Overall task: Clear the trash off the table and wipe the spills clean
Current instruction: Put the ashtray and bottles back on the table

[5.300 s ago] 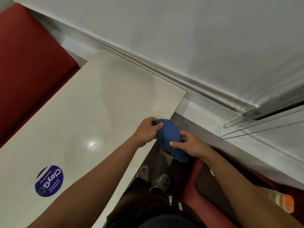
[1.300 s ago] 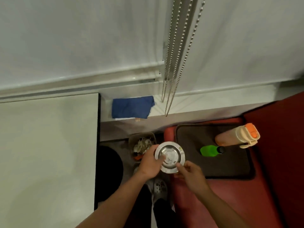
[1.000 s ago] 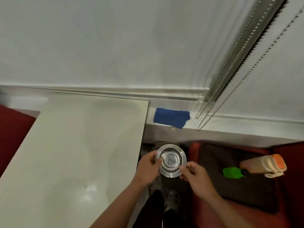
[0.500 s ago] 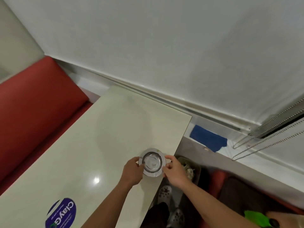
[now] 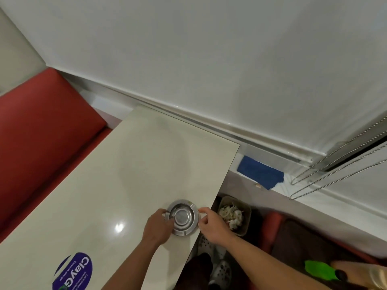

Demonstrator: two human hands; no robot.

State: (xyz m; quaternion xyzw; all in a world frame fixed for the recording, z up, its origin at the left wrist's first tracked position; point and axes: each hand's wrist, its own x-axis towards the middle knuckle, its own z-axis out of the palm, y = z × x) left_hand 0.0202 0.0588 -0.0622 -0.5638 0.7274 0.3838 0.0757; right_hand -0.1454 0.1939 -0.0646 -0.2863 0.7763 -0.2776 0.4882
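Table (image 5: 125, 185) now bears the ashtray (image 5: 181, 217), both hands (image 5: 157, 229) still gripping.

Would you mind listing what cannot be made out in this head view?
- Steel dish: whether it rests on the table or is held just above; the left hand and right hand cover its sides.
- Purple sticker: cut off by the bottom edge; small print too small.
- Green bottle: cut off at the bottom-right corner.
- Bin contents: too blurred to identify.
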